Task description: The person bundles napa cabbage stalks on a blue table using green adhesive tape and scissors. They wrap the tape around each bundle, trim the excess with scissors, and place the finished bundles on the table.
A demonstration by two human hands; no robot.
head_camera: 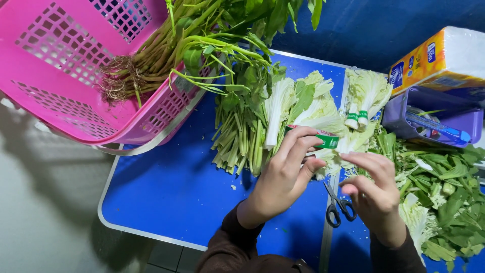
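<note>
- Left hand (283, 177) — fingertips pinching the green band (327, 140) on a cabbage bundle (318, 114), just above the scissors (337, 205).
- Right hand (374, 194) — fingers curled loosely together, right of the scissors, touching cabbage leaves.
- Pink basket (76, 76) sits far left of the scissors.

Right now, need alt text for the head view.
Two bare hands, left hand and right hand, work at a pale leafy cabbage bunch bound with green tape on a blue table. Black-handled scissors lie between them; a pink plastic basket holds rooted greens.
</note>
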